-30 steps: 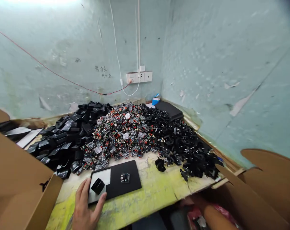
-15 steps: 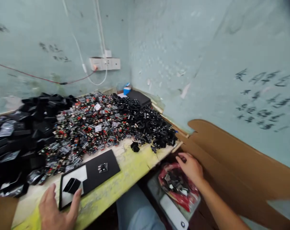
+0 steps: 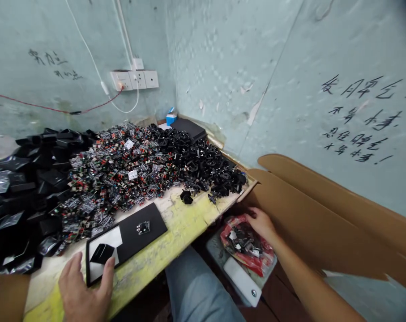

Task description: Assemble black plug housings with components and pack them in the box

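Note:
My left hand [image 3: 87, 288] is open at the table's front edge, thumb and fingers spread around a small black plastic housing [image 3: 102, 253] without gripping it. The housing rests on the white part of a flat black board [image 3: 130, 250]. A small circuit board [image 3: 143, 227] lies on the black part. Down to the right, my right hand [image 3: 262, 224] pinches the far rim of a red plastic bag [image 3: 227, 229]. Small dark and metallic pieces [image 3: 245, 241] fill that bag. The bag sits in a clear tub [image 3: 215, 250], and some of my right fingertips are hidden.
Black housings [image 3: 48, 165], circuit boards [image 3: 122, 170] and black plastic parts [image 3: 203, 165] are heaped along the back of the yellow-stained table [image 3: 179, 223]. A white phone-like slab [image 3: 242, 281] lies by the bag. Cardboard [image 3: 306, 201] stands at the right wall.
My right hand has moved from above the bag's far side down to its rim. The left hand stays open by the housing. The camera view has shifted slightly and is sharper.

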